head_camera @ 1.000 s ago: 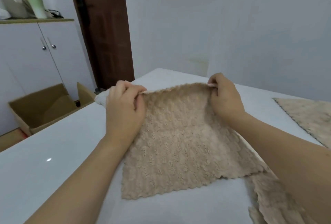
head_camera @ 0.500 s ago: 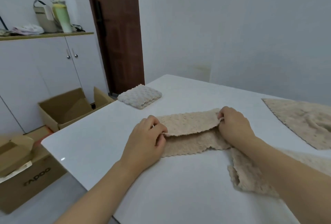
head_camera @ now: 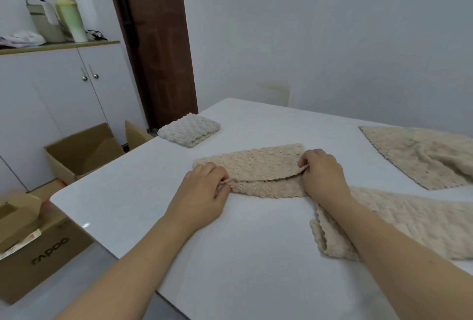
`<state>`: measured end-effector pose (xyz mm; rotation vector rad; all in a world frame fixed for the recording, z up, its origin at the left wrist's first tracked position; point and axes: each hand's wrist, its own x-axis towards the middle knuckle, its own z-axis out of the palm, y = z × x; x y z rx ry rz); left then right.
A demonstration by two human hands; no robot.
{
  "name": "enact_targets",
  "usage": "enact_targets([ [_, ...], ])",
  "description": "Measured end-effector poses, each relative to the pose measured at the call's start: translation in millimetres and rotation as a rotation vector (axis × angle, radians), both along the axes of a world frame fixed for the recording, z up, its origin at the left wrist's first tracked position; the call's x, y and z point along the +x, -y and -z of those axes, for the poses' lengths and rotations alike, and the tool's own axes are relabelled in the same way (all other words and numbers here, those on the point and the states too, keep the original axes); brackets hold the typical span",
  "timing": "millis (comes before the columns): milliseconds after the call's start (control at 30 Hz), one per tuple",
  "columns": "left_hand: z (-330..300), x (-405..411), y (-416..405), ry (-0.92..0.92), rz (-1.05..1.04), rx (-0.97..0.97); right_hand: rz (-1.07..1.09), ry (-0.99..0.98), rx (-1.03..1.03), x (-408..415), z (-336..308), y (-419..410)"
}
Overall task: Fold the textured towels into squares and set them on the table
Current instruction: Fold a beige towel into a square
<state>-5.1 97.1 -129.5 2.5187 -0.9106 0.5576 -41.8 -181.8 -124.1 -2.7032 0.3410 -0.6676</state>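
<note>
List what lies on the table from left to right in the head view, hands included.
White folded towel → left hand → beige towel being folded → right hand → flat beige towel at the right edge.

Table [head_camera: 256,255] near edge: bare white surface between the two forearms; open passage.
Table left edge: bare strip beside the left hand [head_camera: 202,193].
Table centre: folded beige towel [head_camera: 256,168] lies across, pinched at each end by the left hand and the right hand [head_camera: 322,174].
Far left corner: folded white towel [head_camera: 189,129] occupies it; bare gap between it and the beige towel.
Right side: crumpled beige towel [head_camera: 409,222] under the right forearm, flat beige towel [head_camera: 414,156] behind it; a narrow bare strip between them.
Far edge: bare up to the wall.
</note>
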Motion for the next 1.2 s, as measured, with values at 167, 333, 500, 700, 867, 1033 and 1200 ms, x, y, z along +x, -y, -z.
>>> enact_targets([
  [167, 2.9, 2.9, -3.3, 0.001, -0.053, -0.03, -0.028, 0.021, 0.028, 1.7, 0.6, -1.6],
  [333, -2.5, 1.2, -0.5, -0.095, -0.047, -0.027, -0.097, 0.225, 0.054, -3.0, -4.5, -3.1],
  [500, -1.0, 1.4, -0.6, 0.002, -0.065, -0.02, -0.141, 0.394, -0.039, -11.5, -23.9, -0.7],
  [700, -6.0, -7.2, -3.4, 0.079, -0.107, -0.088, -0.299, 0.073, -0.15, -23.8, -10.1, 5.1],
  [867, -8.5, -7.1, -1.3, -0.075, 0.024, -0.016, -0.317, -0.086, -0.089, -23.6, -6.8, 1.6],
  [1033, -6.3, -2.9, 0.9, -0.058, 0.044, 0.06, -0.338, -0.157, -0.066, -23.5, -7.6, -0.5],
  [1200, -1.1, 0.7, -1.0, 0.001, -0.004, -0.034, -0.371, -0.18, -0.055, -21.6, -9.4, 1.0],
])
